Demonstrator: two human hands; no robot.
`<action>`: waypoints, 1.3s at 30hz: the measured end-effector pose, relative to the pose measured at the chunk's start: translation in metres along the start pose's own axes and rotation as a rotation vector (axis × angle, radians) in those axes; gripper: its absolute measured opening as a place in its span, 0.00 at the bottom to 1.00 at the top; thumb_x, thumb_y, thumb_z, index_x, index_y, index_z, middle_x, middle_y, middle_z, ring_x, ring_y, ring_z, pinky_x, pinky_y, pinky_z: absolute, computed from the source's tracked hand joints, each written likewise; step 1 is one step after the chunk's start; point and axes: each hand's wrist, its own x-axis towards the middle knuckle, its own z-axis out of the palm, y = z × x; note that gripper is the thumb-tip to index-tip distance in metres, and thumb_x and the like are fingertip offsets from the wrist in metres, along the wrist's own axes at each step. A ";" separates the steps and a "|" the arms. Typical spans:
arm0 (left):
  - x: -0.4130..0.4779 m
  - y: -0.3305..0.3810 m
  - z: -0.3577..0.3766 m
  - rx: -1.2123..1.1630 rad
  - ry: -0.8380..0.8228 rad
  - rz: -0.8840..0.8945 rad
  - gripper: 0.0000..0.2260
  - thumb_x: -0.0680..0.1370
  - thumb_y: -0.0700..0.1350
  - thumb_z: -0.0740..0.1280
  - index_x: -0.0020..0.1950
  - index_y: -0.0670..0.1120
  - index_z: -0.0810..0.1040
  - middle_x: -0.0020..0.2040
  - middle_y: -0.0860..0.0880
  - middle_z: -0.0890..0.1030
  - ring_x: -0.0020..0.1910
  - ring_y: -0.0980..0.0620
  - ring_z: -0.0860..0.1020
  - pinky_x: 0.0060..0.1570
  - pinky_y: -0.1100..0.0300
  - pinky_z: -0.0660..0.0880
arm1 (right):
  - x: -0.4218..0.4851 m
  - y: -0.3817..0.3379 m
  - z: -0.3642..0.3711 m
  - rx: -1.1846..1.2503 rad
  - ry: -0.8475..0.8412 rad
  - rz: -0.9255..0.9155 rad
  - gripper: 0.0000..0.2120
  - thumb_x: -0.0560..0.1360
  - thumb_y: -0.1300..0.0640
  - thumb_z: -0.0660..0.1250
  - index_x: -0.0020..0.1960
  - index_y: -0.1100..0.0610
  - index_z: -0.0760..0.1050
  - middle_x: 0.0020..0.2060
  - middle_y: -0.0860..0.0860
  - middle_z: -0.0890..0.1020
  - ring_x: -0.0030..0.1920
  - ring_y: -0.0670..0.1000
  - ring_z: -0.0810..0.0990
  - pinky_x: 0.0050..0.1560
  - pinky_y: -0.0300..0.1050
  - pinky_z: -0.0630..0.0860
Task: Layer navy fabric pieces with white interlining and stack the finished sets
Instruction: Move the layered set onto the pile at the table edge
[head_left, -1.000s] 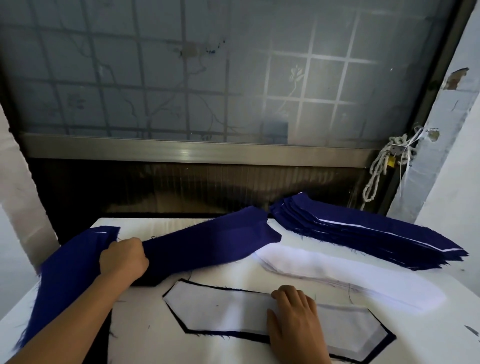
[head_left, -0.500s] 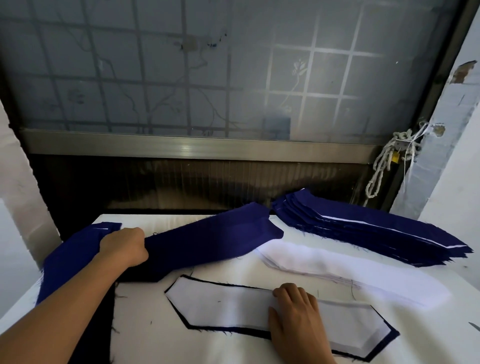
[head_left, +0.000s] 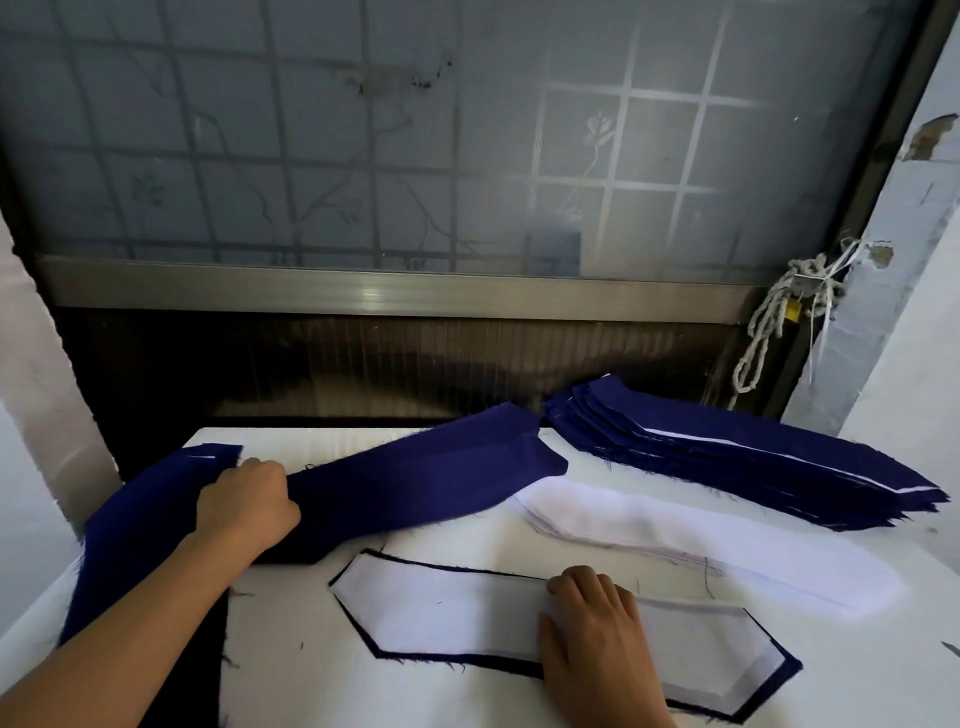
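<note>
Little has changed since a second ago: the left hand (head_left: 244, 506) still clutches a navy piece (head_left: 415, 483) in a closed fist, its far end now slightly nearer the navy stack (head_left: 727, 457). The right hand (head_left: 597, 634) stays flat, fingers open, pressing the one layered set (head_left: 467, 608) on the table (head_left: 311, 675). One white interlining pile (head_left: 701, 545) lies between that set and the stack. A knotted cord (head_left: 769, 322) hangs behind the stack.
</note>
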 end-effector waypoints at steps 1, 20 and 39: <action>0.001 -0.003 0.000 -0.019 0.003 -0.022 0.11 0.77 0.41 0.66 0.34 0.44 0.72 0.36 0.49 0.76 0.36 0.50 0.78 0.30 0.60 0.68 | 0.000 0.000 0.000 0.000 -0.004 0.002 0.11 0.61 0.55 0.73 0.42 0.53 0.77 0.41 0.48 0.78 0.38 0.53 0.79 0.40 0.47 0.76; 0.013 -0.009 -0.013 0.016 -0.157 0.012 0.07 0.73 0.39 0.64 0.37 0.46 0.69 0.35 0.49 0.76 0.32 0.52 0.76 0.28 0.61 0.66 | -0.001 0.000 0.002 0.003 0.005 -0.004 0.12 0.59 0.56 0.75 0.41 0.53 0.77 0.39 0.48 0.78 0.37 0.53 0.79 0.38 0.46 0.77; -0.016 0.015 0.008 0.027 -0.055 0.271 0.04 0.73 0.49 0.67 0.42 0.51 0.80 0.54 0.53 0.74 0.51 0.53 0.75 0.55 0.58 0.73 | 0.000 0.000 0.000 -0.005 0.014 0.005 0.14 0.57 0.57 0.78 0.38 0.53 0.77 0.37 0.48 0.78 0.35 0.53 0.79 0.36 0.46 0.76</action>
